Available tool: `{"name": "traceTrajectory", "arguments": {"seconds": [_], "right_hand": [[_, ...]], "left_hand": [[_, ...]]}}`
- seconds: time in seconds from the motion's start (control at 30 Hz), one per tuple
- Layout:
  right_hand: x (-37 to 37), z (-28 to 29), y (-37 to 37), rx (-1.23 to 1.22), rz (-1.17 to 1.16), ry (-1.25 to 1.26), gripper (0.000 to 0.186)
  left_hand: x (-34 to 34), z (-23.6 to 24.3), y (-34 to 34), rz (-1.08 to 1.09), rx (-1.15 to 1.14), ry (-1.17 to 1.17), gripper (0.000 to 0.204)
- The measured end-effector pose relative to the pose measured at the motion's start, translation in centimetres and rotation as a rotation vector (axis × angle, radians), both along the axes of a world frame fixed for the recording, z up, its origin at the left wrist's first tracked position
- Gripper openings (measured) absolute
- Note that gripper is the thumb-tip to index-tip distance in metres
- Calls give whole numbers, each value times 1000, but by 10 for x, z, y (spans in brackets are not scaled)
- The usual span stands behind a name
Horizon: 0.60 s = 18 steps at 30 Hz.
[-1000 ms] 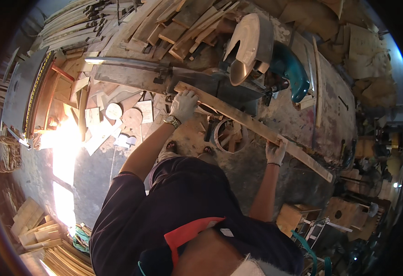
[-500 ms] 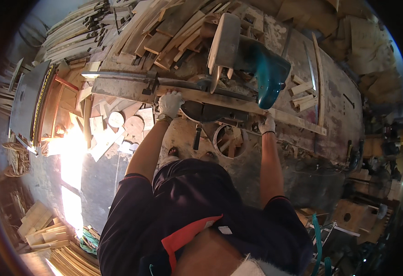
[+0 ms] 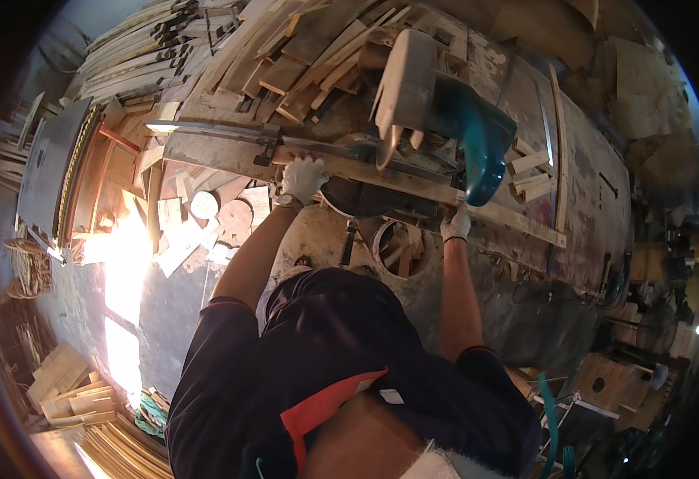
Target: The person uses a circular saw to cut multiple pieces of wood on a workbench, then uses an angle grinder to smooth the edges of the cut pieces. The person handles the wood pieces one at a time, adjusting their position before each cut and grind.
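Note:
A long, narrow wooden strip (image 3: 413, 182) lies across the base of a mitre saw with a teal handle (image 3: 487, 172). The saw's head and blade guard (image 3: 407, 80) stand raised above the strip. My left hand (image 3: 304, 177), in a white glove, presses on the strip near its left end, left of the saw's round table (image 3: 357, 198). My right hand (image 3: 455, 223), also gloved, is closed at the strip's near edge, just below the saw handle. Its fingertips are partly hidden, but it appears to grip the strip and not the handle.
Stacked wood offcuts (image 3: 301, 60) lie behind the saw, and short blocks (image 3: 531, 172) to its right. A metal fence rail (image 3: 198, 128) runs left. A round bin of scraps (image 3: 401, 249) stands below the bench. Wooden discs (image 3: 235, 215) lie at the left.
The view has shifted slightly. My right hand has slid a little to the left along the strip. My left hand stays near the strip's left end, its fingers more spread. The saw head remains raised.

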State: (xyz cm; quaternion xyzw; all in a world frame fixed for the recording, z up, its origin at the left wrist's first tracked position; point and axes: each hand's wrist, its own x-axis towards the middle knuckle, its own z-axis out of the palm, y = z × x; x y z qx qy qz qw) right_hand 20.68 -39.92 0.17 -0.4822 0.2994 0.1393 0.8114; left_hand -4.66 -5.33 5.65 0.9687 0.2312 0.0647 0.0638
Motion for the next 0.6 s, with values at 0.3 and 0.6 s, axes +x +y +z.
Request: {"name": "traceTrajectory", "arguments": {"seconds": [0.3, 0.6], "right_hand": [[-25, 45, 1, -443, -13, 51, 49], [-68, 334, 31, -769, 528, -984, 50]], "left_hand": [[5, 2, 11, -83, -56, 78, 31], [12, -12, 13, -100, -103, 92, 19]]}}
